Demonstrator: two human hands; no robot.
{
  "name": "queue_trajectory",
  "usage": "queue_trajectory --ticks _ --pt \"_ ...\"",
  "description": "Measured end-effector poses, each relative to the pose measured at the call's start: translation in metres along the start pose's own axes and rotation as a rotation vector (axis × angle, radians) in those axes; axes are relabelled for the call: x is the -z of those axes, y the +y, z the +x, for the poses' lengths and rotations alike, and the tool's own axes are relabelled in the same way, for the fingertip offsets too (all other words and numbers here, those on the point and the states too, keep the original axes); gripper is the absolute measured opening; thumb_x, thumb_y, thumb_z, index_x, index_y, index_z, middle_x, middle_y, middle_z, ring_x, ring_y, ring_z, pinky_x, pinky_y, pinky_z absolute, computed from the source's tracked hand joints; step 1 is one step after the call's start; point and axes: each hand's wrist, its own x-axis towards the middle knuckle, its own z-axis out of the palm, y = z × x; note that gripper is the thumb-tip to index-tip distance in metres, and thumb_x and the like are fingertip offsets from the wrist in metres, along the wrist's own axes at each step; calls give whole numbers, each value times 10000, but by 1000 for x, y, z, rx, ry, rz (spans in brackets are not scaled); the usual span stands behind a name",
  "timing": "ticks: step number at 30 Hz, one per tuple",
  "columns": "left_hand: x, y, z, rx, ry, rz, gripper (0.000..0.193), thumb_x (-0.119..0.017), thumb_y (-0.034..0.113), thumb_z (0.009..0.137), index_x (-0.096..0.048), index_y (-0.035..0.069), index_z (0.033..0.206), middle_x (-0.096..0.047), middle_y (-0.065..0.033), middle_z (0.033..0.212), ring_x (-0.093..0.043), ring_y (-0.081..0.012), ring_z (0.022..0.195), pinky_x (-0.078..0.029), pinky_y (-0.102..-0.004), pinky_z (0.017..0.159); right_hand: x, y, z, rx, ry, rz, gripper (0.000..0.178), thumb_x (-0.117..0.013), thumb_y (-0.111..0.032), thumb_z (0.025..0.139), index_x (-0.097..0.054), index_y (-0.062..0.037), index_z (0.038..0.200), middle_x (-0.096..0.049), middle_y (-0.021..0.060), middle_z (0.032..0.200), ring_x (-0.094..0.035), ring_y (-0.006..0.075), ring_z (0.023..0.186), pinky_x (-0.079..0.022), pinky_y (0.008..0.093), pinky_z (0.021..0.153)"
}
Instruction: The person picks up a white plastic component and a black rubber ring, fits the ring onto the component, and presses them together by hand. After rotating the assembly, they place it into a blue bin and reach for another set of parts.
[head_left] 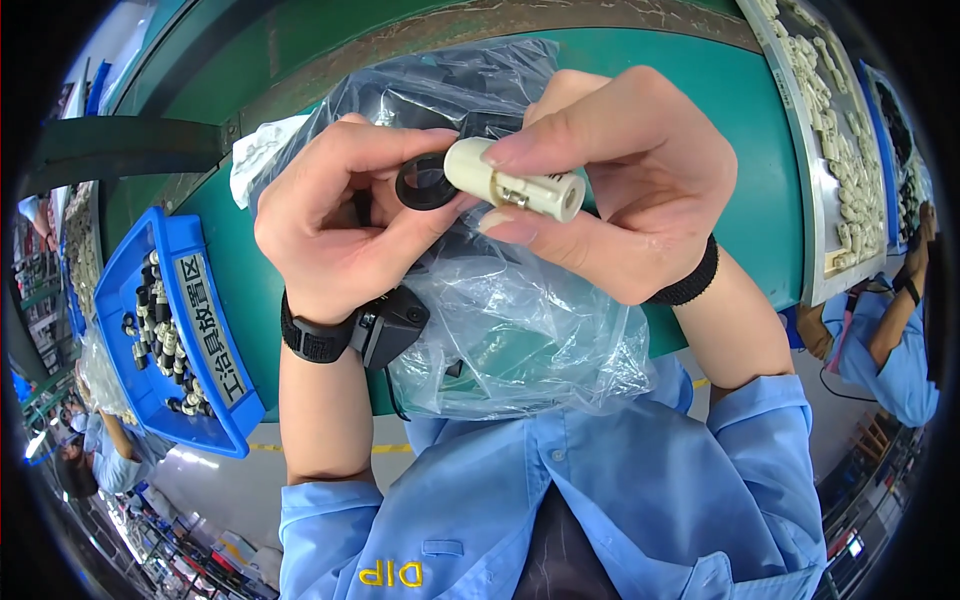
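Two grips at work: my left grip [345, 215] is narrowed around a black ring [430, 203]; my right grip [640, 180] pinches a cream cylinder [475, 172] between thumb and fingers.
Ring and cylinder: both held up over the clear plastic bag [530, 340] on the green bench [690, 70], rounded end right at the ring's rim; touching or not, I cannot tell.
This pair: not joined yet, as I judge it.
Blue bin [180, 235]: black and cream pieces [158, 325] lie inside, some seemingly paired, so likely done.
Metal tray [812, 215]: many cream pieces [850, 190] on my right, probably what is left.
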Motion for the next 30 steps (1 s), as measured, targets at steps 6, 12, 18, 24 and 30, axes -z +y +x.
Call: queue_trajectory --ticks 6,12,18,24,30 --pt "3 -5 -1 11 -23 -37 328 -809 -28 660 -694 -43 967 -576 -6 745 -428 -12 556 -304 -157 477 -4 -6 -2 -52 24 5 362 -769 46 727 -581 71 1035 -661 163 919 -604 170 756 -463 256 641" --pt "3 -4 -2 0 -18 -39 365 -819 -14 665 -683 -52 1001 -570 -7 754 -423 -14 559 -298 -154 486 0 -2 0 52 2 -131 352 -780 53 709 -603 82 1012 -662 153 890 -616 183 757 -469 262 645" --pt "4 -4 -2 -22 -47 -23 370 -831 3 677 -676 -57 1008 -571 -7 762 -420 -13 560 -295 -152 487 -4 -2 -5 85 10 -176 355 -808 71 669 -624 85 973 -655 140 847 -628 181 721 -471 243 604" --pt "4 -5 -1 -30 -38 -15 370 -832 15 687 -673 -60 1013 -572 -9 771 -417 -14 561 -298 -153 488 -3 2 -3 166 18 -218 366 -812 82 660 -621 92 972 -646 139 827 -629 174 696 -474 232 577" --pt "5 -6 -1 -43 -49 13 376 -831 27 696 -670 -61 1024 -573 -12 781 -420 -16 564 -302 -150 493 -3 2 -4 150 40 -148 358 -800 94 661 -613 106 966 -645 161 804 -633 175 637 -473 245 513"
